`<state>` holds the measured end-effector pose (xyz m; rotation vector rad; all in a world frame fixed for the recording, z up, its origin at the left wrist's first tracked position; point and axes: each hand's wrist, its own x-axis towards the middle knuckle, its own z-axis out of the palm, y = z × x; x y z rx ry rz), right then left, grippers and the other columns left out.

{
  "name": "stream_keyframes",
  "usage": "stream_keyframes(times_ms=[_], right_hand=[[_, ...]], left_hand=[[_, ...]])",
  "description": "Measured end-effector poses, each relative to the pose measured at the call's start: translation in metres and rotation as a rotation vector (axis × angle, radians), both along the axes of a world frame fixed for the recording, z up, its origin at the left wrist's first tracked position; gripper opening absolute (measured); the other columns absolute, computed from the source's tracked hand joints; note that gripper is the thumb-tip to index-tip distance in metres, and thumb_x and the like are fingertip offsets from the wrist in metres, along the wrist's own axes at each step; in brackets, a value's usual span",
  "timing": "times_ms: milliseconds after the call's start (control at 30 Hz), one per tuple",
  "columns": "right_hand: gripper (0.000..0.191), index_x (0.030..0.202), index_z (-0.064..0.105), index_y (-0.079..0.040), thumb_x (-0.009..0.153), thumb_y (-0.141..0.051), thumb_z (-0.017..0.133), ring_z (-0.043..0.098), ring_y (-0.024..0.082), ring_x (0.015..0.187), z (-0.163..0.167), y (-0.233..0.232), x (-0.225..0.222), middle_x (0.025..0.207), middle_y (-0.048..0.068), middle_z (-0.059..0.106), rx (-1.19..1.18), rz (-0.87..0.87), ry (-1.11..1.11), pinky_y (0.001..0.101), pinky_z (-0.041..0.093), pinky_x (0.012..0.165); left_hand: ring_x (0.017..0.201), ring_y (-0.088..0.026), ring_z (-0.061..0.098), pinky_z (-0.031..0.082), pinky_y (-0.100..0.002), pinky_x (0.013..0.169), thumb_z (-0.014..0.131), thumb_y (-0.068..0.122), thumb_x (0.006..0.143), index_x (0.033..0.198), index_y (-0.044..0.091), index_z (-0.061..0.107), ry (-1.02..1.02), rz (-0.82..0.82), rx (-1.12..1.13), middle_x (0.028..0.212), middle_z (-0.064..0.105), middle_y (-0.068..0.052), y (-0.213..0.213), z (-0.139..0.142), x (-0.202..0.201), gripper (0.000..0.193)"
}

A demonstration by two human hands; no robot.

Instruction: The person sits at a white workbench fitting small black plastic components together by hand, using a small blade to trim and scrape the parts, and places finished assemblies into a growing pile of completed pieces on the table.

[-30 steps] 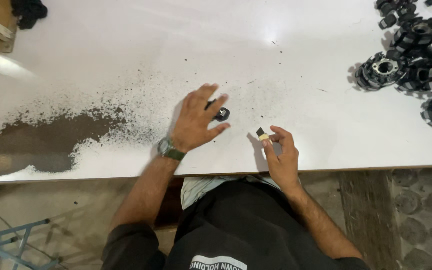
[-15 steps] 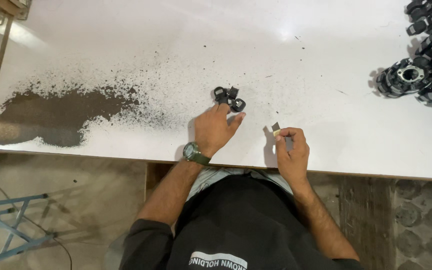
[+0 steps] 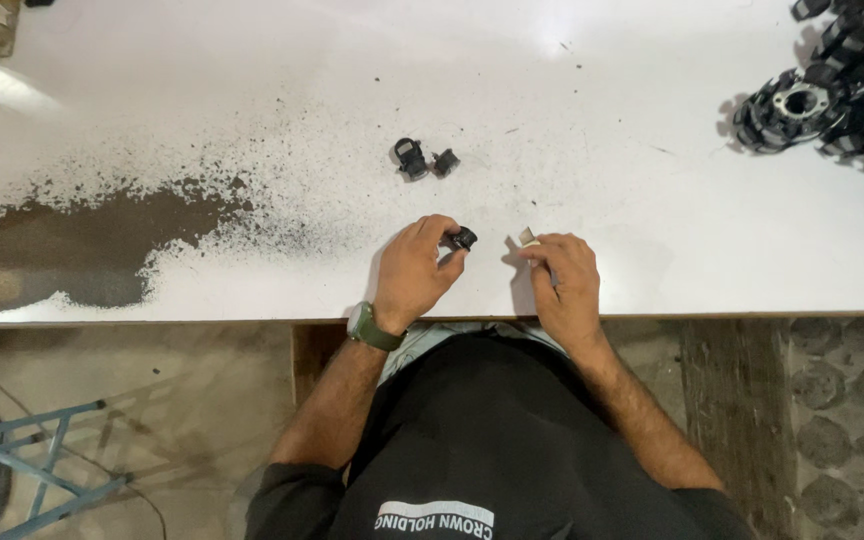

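A: Head view: the left hand [image 3: 414, 272] rests curled on the white bench [image 3: 652, 250], pinching a small black part [image 3: 463, 238] at its fingertips.

B: The right hand [image 3: 565, 285], beside it, grips a small pale piece [image 3: 528, 237].

1. The table [image 3: 252, 80] is white, speckled with dark dust that thickens into a brown-black patch [image 3: 102, 245] at its left.
2. The part [image 3: 463, 238] in the left hand [image 3: 415, 272] is black, as are the two parts [image 3: 423, 160] lying farther up the table.
3. The piece [image 3: 529, 237] at the right hand [image 3: 567, 285] is pale, off-white.
4. The watch [image 3: 370, 327] is dark green.
5. The pile [image 3: 837, 95] of parts at the right is black with grey centres.
6. The shirt [image 3: 492, 440] is black with white print.
7. The frame [image 3: 47, 455] on the floor is blue.
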<state>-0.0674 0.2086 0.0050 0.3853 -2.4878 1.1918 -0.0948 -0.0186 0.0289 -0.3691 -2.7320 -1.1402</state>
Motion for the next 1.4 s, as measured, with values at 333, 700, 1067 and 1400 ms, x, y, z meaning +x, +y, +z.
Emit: stream_keyframes(times_ms=[333,700,1067,1400], right_hand=[[0.046,0.118,0.072,-0.009,0.078,-0.026,0.085,0.048,0.035,0.131,0.008,-0.028,-0.005,0.118,0.011,0.059,0.283,0.205,0.022,0.0659,0.022,0.118],[0.038,0.110,0.073,-0.008,0.075,-0.018,0.085,0.052,0.031,0.129,-0.007,-0.020,0.002,0.114,0.008,0.060,0.237,0.158,0.046,0.0649,0.021,0.122],[0.033,0.103,0.071,-0.007,0.076,-0.020,0.086,0.053,0.031,0.126,-0.014,-0.015,0.004,0.113,0.009,0.059,0.260,0.104,0.059,0.0656,0.021,0.123],[0.037,0.104,0.069,-0.007,0.074,-0.019,0.087,0.053,0.033,0.119,-0.003,-0.021,0.006,0.114,0.011,0.058,0.262,0.069,0.086,0.0661,0.024,0.120]], left_hand=[[0.103,-0.026,0.061,0.052,-0.039,0.089,0.079,0.014,0.081,0.111,0.008,0.069,0.055,-0.024,-0.003,0.108,0.072,-0.003,0.000,0.001,0.031,0.031],[0.107,-0.026,0.061,0.052,-0.039,0.092,0.077,0.011,0.084,0.101,0.009,0.072,-0.035,-0.128,-0.002,0.118,0.070,-0.003,0.001,0.006,0.024,0.018],[0.122,-0.030,0.060,0.050,-0.042,0.099,0.074,0.005,0.081,0.094,0.010,0.068,0.029,-0.235,-0.100,0.128,0.065,-0.007,-0.017,0.017,0.035,0.015],[0.134,-0.035,0.049,0.042,-0.049,0.106,0.079,0.018,0.085,0.120,0.006,0.070,0.357,-0.213,-0.246,0.141,0.053,-0.016,0.002,0.024,0.043,0.038]])
